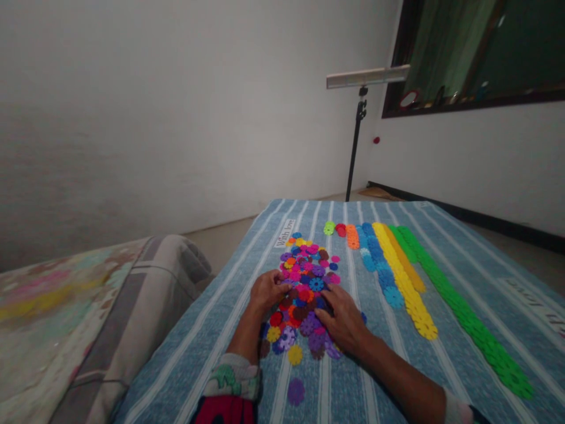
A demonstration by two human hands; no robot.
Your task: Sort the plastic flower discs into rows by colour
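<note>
A heap of mixed plastic snowflake discs (304, 265) in pink, purple, red, blue, brown, orange and yellow lies on the striped cloth between my hands. My left hand (268, 291) rests at the heap's left side, fingers bent over the discs with thumb and forefinger apart. At the right side, my right hand (343, 315) touches the discs, its thumb and fingers spread. No disc shows clearly held in either hand; the fingertips partly cover some. A yellow disc (295, 354) and a purple disc (296, 391) lie at the heap's near end.
Right of the heap lie sorted rows of overlapping discs: green (468, 312), yellow (404, 277), blue (383, 268), orange (352, 237), with red (341, 229) and lime (329, 228) groups. A covered seat (163, 265) stands left; a black stand (354, 141) rises behind.
</note>
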